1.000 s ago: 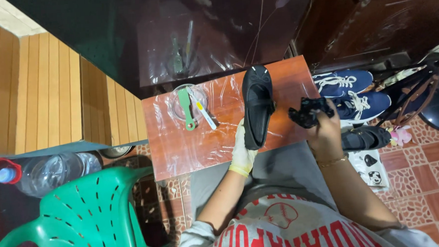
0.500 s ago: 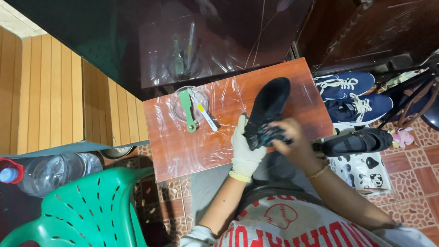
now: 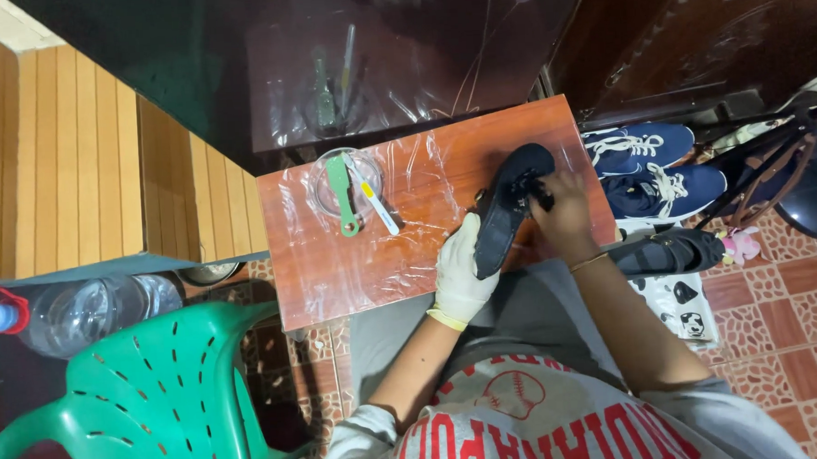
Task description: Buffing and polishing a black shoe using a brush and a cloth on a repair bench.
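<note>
Closest in, the person sits with grey fabric over the lap and both forearms reaching forward. The left hand (image 3: 459,271) has a pale glove on and its grip is wrapped around the near end of a black shoe (image 3: 507,207), fingers closed on it. The shoe sits tilted over the near edge of the bench (image 3: 409,248), a small reddish wooden top covered in clear plastic film. The right hand (image 3: 564,212) is bare, with a thin bracelet at the wrist, and is pressed against the far end of the shoe; the fingers are curled on something small and dark there, but I can't tell what it is.

Off to the left on the bench is a clear round dish (image 3: 344,182) with a green tool (image 3: 343,197) and a white stick with a yellow tip (image 3: 371,201) lying across it.

To the right on the tiled floor there's another black shoe (image 3: 667,251) and, further back, a pair of blue sneakers (image 3: 654,168). Bottom left is a green plastic chair (image 3: 150,406), with a clear water bottle (image 3: 72,313) just beyond it.
</note>
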